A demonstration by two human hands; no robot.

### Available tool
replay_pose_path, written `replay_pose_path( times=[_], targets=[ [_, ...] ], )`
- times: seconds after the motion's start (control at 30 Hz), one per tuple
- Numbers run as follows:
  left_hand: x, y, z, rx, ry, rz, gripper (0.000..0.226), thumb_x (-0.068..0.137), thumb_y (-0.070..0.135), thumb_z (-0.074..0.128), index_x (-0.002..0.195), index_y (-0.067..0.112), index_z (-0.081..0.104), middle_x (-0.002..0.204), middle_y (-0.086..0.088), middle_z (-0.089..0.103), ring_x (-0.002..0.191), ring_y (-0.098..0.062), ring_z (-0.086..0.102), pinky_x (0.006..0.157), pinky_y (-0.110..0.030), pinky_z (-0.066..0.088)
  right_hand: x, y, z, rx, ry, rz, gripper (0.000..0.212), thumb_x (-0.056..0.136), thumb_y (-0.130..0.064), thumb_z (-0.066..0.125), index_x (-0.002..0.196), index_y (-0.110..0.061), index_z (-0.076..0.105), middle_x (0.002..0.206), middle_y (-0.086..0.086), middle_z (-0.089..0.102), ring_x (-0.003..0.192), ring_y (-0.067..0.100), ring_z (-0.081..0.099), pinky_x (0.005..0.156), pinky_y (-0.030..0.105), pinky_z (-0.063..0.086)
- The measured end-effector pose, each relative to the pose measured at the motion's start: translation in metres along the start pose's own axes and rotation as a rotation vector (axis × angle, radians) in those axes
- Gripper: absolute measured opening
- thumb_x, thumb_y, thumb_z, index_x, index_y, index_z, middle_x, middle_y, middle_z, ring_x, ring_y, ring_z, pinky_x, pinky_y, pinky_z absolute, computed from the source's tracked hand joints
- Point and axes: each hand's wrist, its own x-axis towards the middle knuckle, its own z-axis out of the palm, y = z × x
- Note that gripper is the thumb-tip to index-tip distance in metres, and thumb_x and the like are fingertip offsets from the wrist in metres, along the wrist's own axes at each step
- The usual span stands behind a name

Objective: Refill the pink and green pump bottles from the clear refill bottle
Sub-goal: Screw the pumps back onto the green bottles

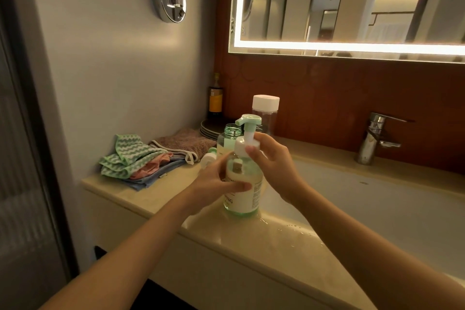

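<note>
A green pump bottle (pixel 245 199) stands on the counter edge by the sink. My left hand (pixel 219 181) grips its body from the left. My right hand (pixel 271 161) holds the white collar of its green pump head (pixel 247 122). Behind it stands a second bottle with an open threaded neck (pixel 232 131), its colour unclear in this light. A loose pump head (pixel 208 157) lies on the counter to its left. The clear refill bottle (pixel 266 118) with a white cap stands upright further back.
Folded cloths (pixel 141 161) and a brown towel (pixel 186 142) lie on the counter (pixel 141 194) at left. Stacked plates (pixel 211 129) and a dark bottle (pixel 216 98) sit in the corner. The basin (pixel 377 209) and tap (pixel 375 138) are at right; water wets the rim.
</note>
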Motion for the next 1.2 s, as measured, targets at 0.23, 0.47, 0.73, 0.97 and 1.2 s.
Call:
replay_pose_path(
  times=[0.23,0.47,0.73,0.97,1.2],
  targets=[
    [-0.008,-0.006,0.013,-0.005,0.165,0.077,0.065,0.070,0.020,0.078,0.126,0.028,0.047,0.108,0.015,0.062,0.107,-0.008,0.058,0.089,-0.027,0.049,-0.008,0.002,0.009,-0.004,0.117,-0.013,0.040,0.087,-0.029,0.058,0.126,-0.021,0.055,0.118,-0.005,0.061,0.103,0.007,0.055,0.083,0.018,0.051],
    [-0.015,-0.009,0.022,0.082,0.294,0.042,0.083,0.066,0.030,0.079,0.137,0.026,0.036,0.124,0.008,0.055,0.114,-0.010,0.051,0.097,-0.033,0.046,-0.011,-0.002,0.015,-0.026,0.197,0.002,0.040,0.080,-0.037,0.066,0.118,-0.026,0.059,0.104,-0.012,0.059,0.098,0.008,0.055,0.083,0.024,0.048],
    [-0.008,-0.006,-0.001,0.051,0.032,-0.010,0.069,0.070,0.014,0.077,0.130,0.024,0.045,0.117,0.006,0.063,0.112,-0.012,0.057,0.098,-0.040,0.046,-0.002,0.002,0.005,-0.064,0.103,-0.012,0.035,0.085,-0.031,0.062,0.118,-0.021,0.057,0.110,-0.006,0.061,0.096,0.007,0.055,0.069,0.012,0.043],
    [0.003,-0.010,0.034,0.336,0.460,0.076,0.066,0.074,0.017,0.076,0.132,0.017,0.043,0.122,-0.001,0.057,0.112,-0.017,0.055,0.092,-0.033,0.049,0.023,0.014,0.011,-0.091,0.219,0.064,0.037,0.082,-0.036,0.066,0.112,-0.018,0.054,0.111,0.002,0.063,0.097,0.013,0.055,0.076,0.027,0.046],
    [-0.001,-0.026,-0.018,0.681,0.646,-0.041,0.032,0.084,0.033,0.062,0.112,0.019,0.054,0.105,-0.002,0.063,0.091,-0.019,0.059,0.067,-0.030,0.047,0.033,0.019,0.014,-0.128,0.219,0.068,0.043,0.083,-0.038,0.063,0.119,-0.016,0.050,0.116,0.005,0.060,0.098,0.015,0.055,0.075,0.029,0.043]
  ],
)
